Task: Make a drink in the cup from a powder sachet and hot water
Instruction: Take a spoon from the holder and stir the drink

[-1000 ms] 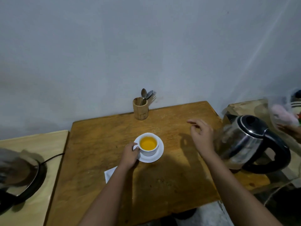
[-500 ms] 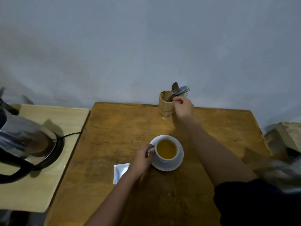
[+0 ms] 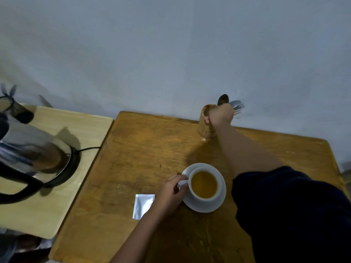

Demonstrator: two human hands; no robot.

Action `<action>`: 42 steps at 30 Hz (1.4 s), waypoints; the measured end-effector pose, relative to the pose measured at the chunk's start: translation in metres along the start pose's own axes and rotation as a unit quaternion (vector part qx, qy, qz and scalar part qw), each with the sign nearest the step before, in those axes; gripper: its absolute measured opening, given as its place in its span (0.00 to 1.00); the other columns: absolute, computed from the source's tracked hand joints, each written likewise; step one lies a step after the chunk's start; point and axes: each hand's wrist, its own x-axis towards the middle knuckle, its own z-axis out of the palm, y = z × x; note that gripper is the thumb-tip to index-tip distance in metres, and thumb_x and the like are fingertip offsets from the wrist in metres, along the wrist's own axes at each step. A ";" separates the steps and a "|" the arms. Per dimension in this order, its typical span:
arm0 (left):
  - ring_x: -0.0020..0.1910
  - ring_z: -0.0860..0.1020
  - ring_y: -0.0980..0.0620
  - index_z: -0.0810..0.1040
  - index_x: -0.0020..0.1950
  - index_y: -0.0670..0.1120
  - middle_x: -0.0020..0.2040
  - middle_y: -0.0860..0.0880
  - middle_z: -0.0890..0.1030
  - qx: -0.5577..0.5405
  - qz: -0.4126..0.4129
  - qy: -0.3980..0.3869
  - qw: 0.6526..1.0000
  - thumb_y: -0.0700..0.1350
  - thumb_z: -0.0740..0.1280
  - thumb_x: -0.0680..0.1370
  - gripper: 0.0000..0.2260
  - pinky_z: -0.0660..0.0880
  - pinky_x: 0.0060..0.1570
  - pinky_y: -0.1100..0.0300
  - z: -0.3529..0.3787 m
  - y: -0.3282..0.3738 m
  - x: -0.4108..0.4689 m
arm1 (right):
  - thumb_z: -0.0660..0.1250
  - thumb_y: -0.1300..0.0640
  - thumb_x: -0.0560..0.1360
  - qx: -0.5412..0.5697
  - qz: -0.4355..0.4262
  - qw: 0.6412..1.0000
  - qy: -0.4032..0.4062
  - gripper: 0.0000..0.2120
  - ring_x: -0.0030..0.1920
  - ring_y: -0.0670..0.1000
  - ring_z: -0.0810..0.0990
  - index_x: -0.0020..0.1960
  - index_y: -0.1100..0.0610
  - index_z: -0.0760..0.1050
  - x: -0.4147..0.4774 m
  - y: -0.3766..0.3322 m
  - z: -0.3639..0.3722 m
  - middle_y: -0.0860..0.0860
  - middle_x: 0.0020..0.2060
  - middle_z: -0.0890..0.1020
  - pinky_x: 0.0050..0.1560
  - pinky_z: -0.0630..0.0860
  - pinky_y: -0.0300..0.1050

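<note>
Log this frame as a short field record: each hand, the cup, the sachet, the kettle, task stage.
left hand: grips the handle of the cup
right hand: closed around the cutlery handles at the wooden holder; which piece it grips is hidden
cup: white, on a saucer, filled with orange-brown liquid
sachet: flat on the table, just left of the left wrist
kettle: on its base on the lighter side table, left
stage: water poured, no spoon in the cup yet

Left hand curled low; right hand closed, arm stretched forward.
</note>
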 end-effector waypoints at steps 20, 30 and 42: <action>0.52 0.78 0.51 0.79 0.55 0.47 0.54 0.48 0.80 -0.056 -0.034 0.009 0.998 0.42 0.63 0.78 0.08 0.73 0.46 0.64 0.002 0.005 -0.003 | 0.66 0.56 0.75 0.013 -0.320 0.947 -0.006 0.05 0.38 0.48 0.79 0.47 0.57 0.79 -0.050 -0.023 -0.079 0.51 0.37 0.81 0.40 0.76 0.40; 0.46 0.75 0.54 0.77 0.51 0.47 0.50 0.48 0.79 -0.046 -0.037 -0.004 0.998 0.41 0.62 0.78 0.06 0.71 0.43 0.65 -0.001 0.018 -0.010 | 0.65 0.54 0.74 -0.283 -0.324 0.871 -0.235 0.06 0.39 0.50 0.77 0.44 0.54 0.80 -0.117 0.019 -0.134 0.51 0.40 0.80 0.43 0.76 0.49; 0.53 0.76 0.48 0.79 0.55 0.44 0.51 0.47 0.80 -0.016 -0.023 -0.044 0.999 0.41 0.62 0.78 0.09 0.69 0.50 0.57 -0.006 0.011 0.000 | 0.63 0.65 0.71 -0.436 -0.223 0.817 -0.304 0.10 0.30 0.51 0.74 0.31 0.57 0.73 -0.152 0.053 -0.122 0.52 0.28 0.75 0.31 0.70 0.42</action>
